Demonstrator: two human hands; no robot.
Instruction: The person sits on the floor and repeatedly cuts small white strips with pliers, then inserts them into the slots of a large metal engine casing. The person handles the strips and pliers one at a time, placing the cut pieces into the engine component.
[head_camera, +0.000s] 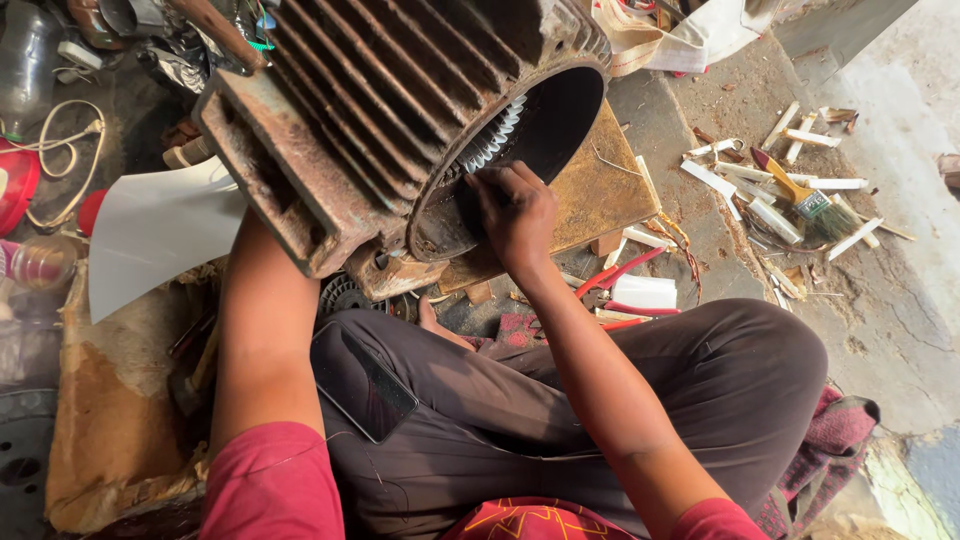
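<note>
Red sleeves (275, 485) and dark brown trousers (560, 400) fill the bottom of the view, with a black phone (362, 382) lying flat on the left thigh.

Main thing up top is a big rusty cast-iron motor housing with cooling fins (380, 110), tipped on its side so the round open end faces down-right toward the person. It sits on the floor, partly over a worn brown wooden board (600, 190). Inside the bore you can see a row of white insulation strips (497, 135) sticking out of the slots.

The right hand (515, 210) is pressed at the lower rim of that opening, fingers (490, 185) curled close together and reaching into the bore (whether they're actually pinching anything, I can't tell). The left hand is hidden behind the housing, only the left forearm (260, 330) shows going up under it, so no idea about its fingers.

Going outward: a white sheet of stiff paper (155, 230) lies just left of the housing. Red-handled pliers (620, 275) and a small white folded piece (645, 292) sit on the floor near the right wrist. Farther right, well apart, a paintbrush with a yellow handle (805, 200) lies among scattered white paper offcuts (740, 175) on the concrete floor (890, 290).
</note>
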